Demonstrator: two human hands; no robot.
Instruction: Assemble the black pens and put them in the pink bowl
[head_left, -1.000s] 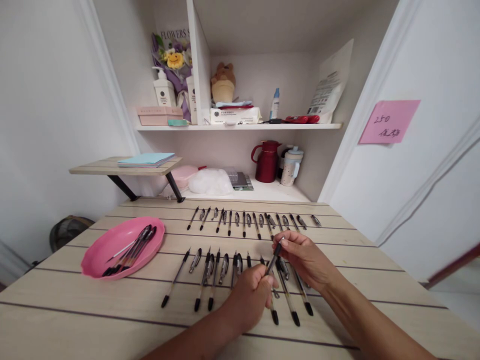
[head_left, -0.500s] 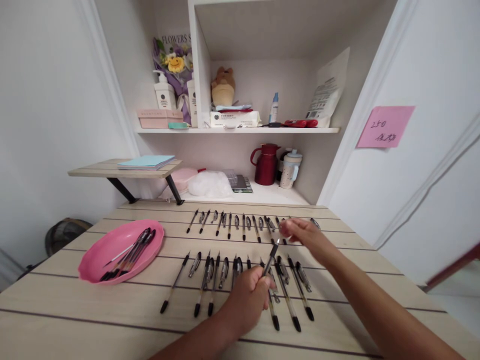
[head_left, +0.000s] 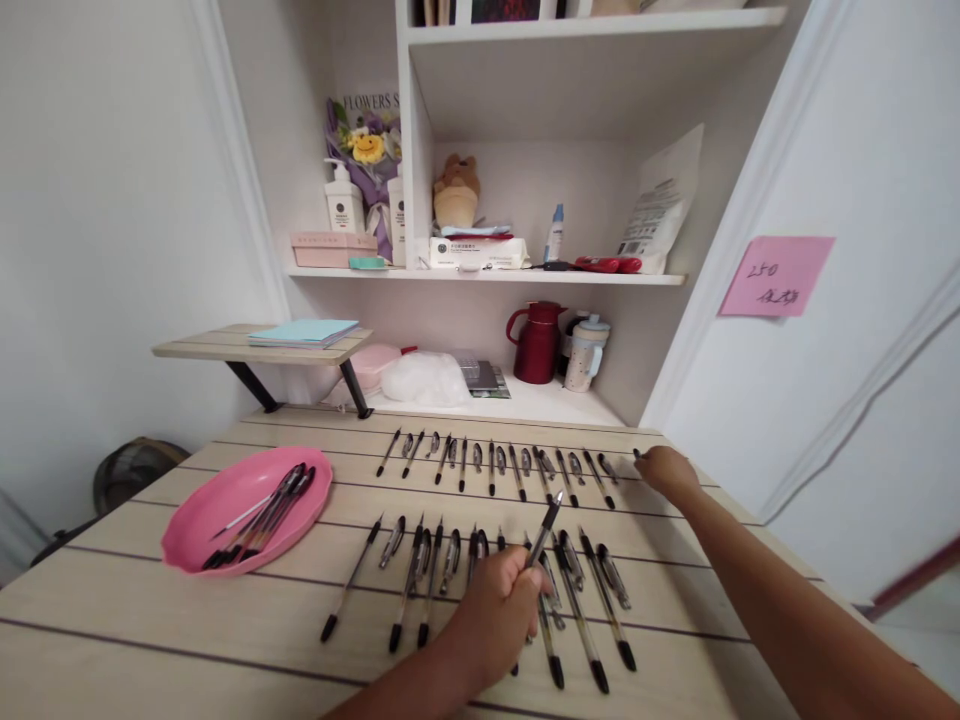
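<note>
My left hand [head_left: 499, 605] is closed around an uncapped pen [head_left: 546, 525] with a clear barrel and dark grip, its metal tip pointing up. Stretched out to the right end of the back row, my right hand [head_left: 667, 474] has its fingers pinched on a small dark pen cap [head_left: 637, 454], mostly hidden by the fingers. Uncapped pens [head_left: 517, 472] with caps beside them form that back row. Nearer to me is a second row of pens [head_left: 581, 625] and caps [head_left: 613, 575], partly covered by my left hand.
On the left, a pink bowl [head_left: 180, 530] holds several pens. Behind it stands a small raised shelf [head_left: 202, 344] on black legs, with blue paper [head_left: 304, 331] on top. A red jug [head_left: 537, 342] and a pale tumbler [head_left: 586, 355] stand at the back under a white shelf [head_left: 525, 276].
My right hand has moved right, from above the back row to its right end, where its fingers meet the cap. My left hand still holds the pen. The view has tilted up slightly.
</note>
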